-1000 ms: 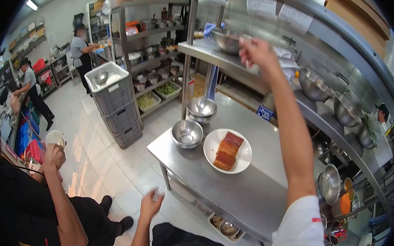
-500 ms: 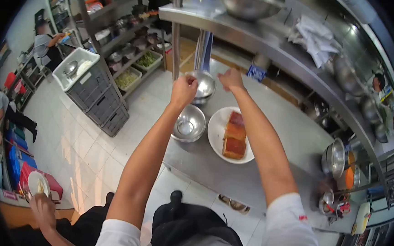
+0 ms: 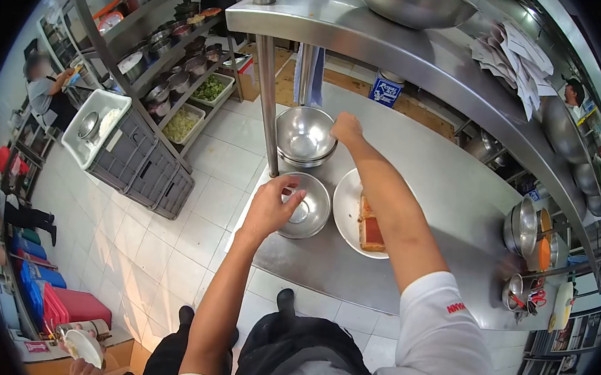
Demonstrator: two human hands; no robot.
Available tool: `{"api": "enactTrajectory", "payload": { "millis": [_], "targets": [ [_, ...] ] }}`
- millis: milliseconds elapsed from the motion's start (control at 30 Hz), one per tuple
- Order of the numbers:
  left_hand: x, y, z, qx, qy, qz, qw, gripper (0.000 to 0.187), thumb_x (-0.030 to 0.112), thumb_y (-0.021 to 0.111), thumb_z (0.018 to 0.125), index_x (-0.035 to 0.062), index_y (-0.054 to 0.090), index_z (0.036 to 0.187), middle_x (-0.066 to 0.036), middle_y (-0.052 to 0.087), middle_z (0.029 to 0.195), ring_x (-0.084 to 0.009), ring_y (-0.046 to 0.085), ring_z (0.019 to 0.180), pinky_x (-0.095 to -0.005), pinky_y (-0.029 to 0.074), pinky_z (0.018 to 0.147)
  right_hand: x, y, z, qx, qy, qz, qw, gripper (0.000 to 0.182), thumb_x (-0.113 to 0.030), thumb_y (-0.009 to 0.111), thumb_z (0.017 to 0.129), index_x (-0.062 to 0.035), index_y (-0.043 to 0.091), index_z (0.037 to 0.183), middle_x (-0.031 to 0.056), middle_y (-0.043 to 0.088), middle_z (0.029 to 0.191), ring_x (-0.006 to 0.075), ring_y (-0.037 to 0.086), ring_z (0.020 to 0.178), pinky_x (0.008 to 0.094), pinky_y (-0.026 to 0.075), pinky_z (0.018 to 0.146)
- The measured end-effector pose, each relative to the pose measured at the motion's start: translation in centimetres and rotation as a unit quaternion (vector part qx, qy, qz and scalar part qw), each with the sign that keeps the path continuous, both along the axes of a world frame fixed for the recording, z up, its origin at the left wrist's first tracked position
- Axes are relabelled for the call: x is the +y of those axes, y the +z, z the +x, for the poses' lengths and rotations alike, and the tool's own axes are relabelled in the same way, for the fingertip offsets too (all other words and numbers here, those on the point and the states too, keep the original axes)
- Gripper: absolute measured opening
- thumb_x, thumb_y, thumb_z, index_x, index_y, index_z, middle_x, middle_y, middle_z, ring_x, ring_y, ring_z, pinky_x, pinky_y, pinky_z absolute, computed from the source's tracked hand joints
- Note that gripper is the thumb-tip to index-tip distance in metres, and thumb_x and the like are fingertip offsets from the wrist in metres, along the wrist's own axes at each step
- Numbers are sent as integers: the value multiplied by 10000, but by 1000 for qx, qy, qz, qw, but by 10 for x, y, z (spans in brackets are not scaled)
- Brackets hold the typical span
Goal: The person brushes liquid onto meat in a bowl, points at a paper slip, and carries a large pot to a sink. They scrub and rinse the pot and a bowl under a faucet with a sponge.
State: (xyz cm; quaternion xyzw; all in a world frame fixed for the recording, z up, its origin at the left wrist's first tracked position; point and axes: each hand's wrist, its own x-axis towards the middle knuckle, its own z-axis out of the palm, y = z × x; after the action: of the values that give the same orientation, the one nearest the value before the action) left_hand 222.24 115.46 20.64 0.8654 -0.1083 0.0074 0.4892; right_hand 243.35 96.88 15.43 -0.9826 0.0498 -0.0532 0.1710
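Observation:
My left hand [image 3: 275, 203] is over the left side of the nearer metal bowl [image 3: 307, 212], thumb and fingers apart and nothing between them. Behind that bowl stands a stack of metal bowls [image 3: 304, 133]. At the stack's right rim is my right hand [image 3: 347, 128], its fingers curled in; whether they grip the rim or anything else is too small to tell. My right forearm passes over a white plate [image 3: 344, 206] and partly hides the browned, glossy blocks of food [image 3: 373, 236] on it.
A steel shelf [image 3: 394, 44] on posts crosses above the counter [image 3: 309, 268], bearing a large bowl and papers. Grey crates [image 3: 146, 156] stand left on the floor. At lower left, a person's hand [image 3: 85, 370] is beside a small white dish [image 3: 84, 348].
My left hand has come down from beside the stacked bowls to the nearer bowl, and its fingers have spread. My right hand is now against the stack's rim. The view has shifted.

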Motion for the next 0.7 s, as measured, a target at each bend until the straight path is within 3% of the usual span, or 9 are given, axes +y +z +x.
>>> {"api": "enactTrajectory", "payload": {
  "millis": [67, 100, 167, 200, 367, 400, 500, 567, 700],
  "targets": [
    [0, 2, 0, 3, -11, 5, 1000, 299, 183, 583, 771, -21, 555, 988, -155, 604, 909, -240, 594, 827, -322, 460, 735, 0, 28, 2, 139, -29, 50, 989, 233, -136, 629, 649, 21, 614, 820, 188, 604, 891, 274, 613, 809, 325, 509, 677],
    [-1, 3, 0, 6, -15, 10, 1000, 299, 180, 582, 773, -22, 554, 992, -156, 604, 910, -239, 596, 826, -320, 462, 732, -2, 32, 8, 138, -34, 51, 989, 233, -136, 629, 649, 21, 614, 820, 188, 604, 891, 274, 613, 809, 325, 509, 677],
    [-6, 2, 1, 14, -29, 14, 999, 300, 177, 581, 774, -22, 552, 996, -158, 604, 911, -239, 597, 825, -317, 463, 729, -7, 36, 16, 249, 0, 250, 936, 231, -120, 587, 652, 75, 585, 775, 181, 606, 766, 249, 627, 630, 311, 521, 518],
    [-8, -1, 4, 0, -37, 10, 999, 302, 176, 582, 775, -22, 550, 1001, -160, 605, 907, -239, 598, 824, -314, 464, 724, -11, 47, 8, 241, 24, 289, 926, 234, -113, 549, 659, 103, 559, 747, 165, 587, 671, 227, 597, 495, 301, 501, 413],
    [-46, -10, 15, 17, -99, 14, 995, 290, 168, 588, 771, -24, 551, 984, -172, 600, 908, -240, 603, 808, -315, 469, 693, -79, 101, -54, 141, -9, 450, 882, 283, -153, 529, 693, 101, 566, 813, 148, 598, 706, 202, 601, 543, 277, 525, 490],
    [-60, -14, 19, 8, -118, 37, 992, 286, 139, 614, 719, -16, 554, 952, -184, 580, 929, -298, 582, 806, -358, 465, 712, -98, 116, -80, 94, -18, 435, 895, 286, -159, 526, 697, 90, 574, 827, 138, 598, 706, 197, 601, 558, 273, 523, 503],
    [-101, -59, 45, -127, -224, 109, 960, 374, 130, 642, 681, -17, 537, 1009, -182, 575, 953, -281, 574, 856, -347, 452, 755, -175, 121, -149, 1, -64, 373, 925, 278, -169, 522, 699, 63, 596, 834, 114, 589, 683, 185, 590, 567, 275, 511, 516],
    [-126, -72, 66, -150, -261, 151, 942, 442, 133, 666, 637, -4, 528, 1033, -176, 570, 961, -292, 560, 876, -350, 443, 785, -220, 111, -199, -4, -134, 342, 930, 274, -172, 512, 700, 82, 585, 773, 111, 570, 642, 178, 563, 520, 283, 499, 496],
    [-159, -88, 127, -71, -218, 172, 958, 451, 201, 679, 652, 0, 535, 1030, -161, 577, 973, -274, 570, 864, -333, 447, 787, -275, 83, -305, -16, -267, 303, 915, 243, -170, 518, 725, 68, 561, 747, 95, 549, 650, 171, 558, 553, 283, 491, 474]
  ]
}}
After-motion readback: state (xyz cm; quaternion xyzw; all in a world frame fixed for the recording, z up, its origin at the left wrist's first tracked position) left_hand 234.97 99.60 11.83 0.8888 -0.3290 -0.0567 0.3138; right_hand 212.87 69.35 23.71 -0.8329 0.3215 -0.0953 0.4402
